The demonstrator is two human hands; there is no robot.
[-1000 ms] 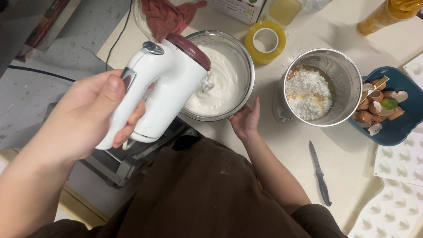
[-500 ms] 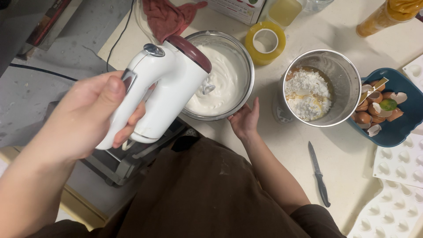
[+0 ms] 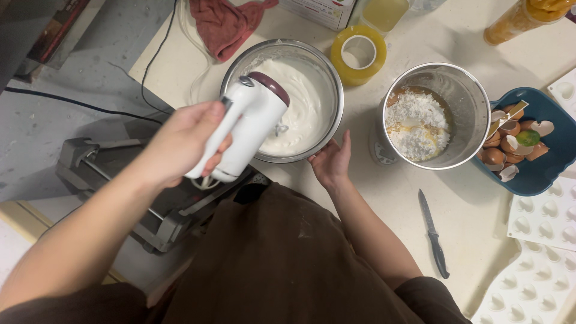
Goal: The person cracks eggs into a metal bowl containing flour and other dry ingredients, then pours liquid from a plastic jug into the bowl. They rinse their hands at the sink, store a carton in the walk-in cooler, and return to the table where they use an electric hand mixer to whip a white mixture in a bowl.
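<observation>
My left hand (image 3: 180, 144) grips a white electric hand mixer (image 3: 249, 123) with a dark red end, held over a steel bowl (image 3: 327, 78) of white whipped cream. The beaters dip into the cream near the bowl's middle. My right hand (image 3: 331, 161) rests flat against the near rim of that bowl, fingers spread, holding it in place on the cream-coloured counter.
A second steel bowl (image 3: 474, 96) with flour and yolk stands to the right, beside a blue dish (image 3: 552, 174) of eggshells. A knife (image 3: 434, 240), white moulds (image 3: 540, 258), a yellow tape roll (image 3: 359, 55), a red cloth (image 3: 225, 24) and a power cord (image 3: 150, 66) lie around.
The view has shifted a little, so the bowls sit lower in the frame. The mixer has tilted further over the cream bowl. My right hand stays at the rim.
</observation>
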